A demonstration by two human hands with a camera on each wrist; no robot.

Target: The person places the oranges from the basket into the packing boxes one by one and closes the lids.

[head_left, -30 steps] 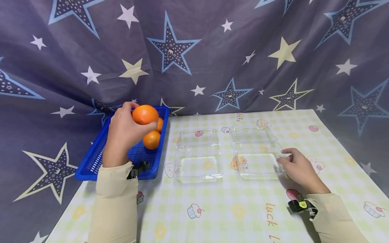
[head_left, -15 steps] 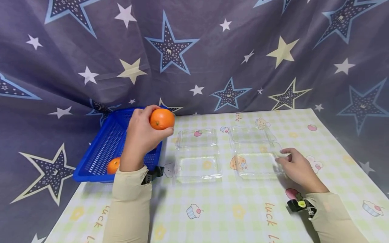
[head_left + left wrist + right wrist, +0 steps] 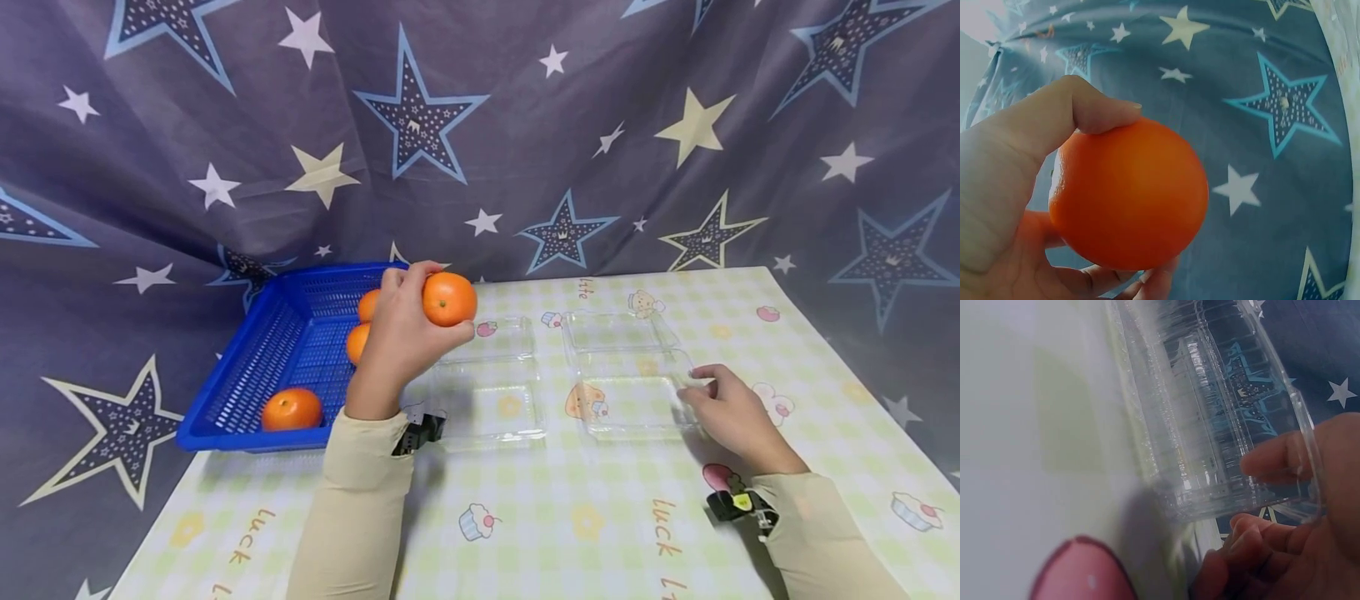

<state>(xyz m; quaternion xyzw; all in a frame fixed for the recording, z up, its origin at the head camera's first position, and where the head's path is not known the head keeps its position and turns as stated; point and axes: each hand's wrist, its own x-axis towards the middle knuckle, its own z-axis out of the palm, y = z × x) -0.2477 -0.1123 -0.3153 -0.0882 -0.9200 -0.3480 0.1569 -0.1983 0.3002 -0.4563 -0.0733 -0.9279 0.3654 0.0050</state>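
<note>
My left hand (image 3: 401, 337) holds an orange (image 3: 450, 299) in the air, over the far end of the left clear plastic container (image 3: 491, 434). In the left wrist view, the thumb lies on one side of the orange (image 3: 1129, 200) and the fingers curl round the other. My right hand (image 3: 738, 417) is at the right side of a second clear plastic container (image 3: 637, 429). The right wrist view shows its thumb inside this container (image 3: 1210, 425) and the fingers outside, pinching the rim. Both containers lie with their lids folded back.
A blue plastic basket (image 3: 225, 438) stands at the table's left. In it are a near orange (image 3: 292, 410) and two farther ones, partly behind my left hand. A checked cloth (image 3: 555, 542) covers the table; a star-patterned curtain (image 3: 510, 100) hangs behind.
The left hand has carried the orange rightward from above the basket to the left container, uncovering the oranges behind it. The right hand has stayed on the right container.
</note>
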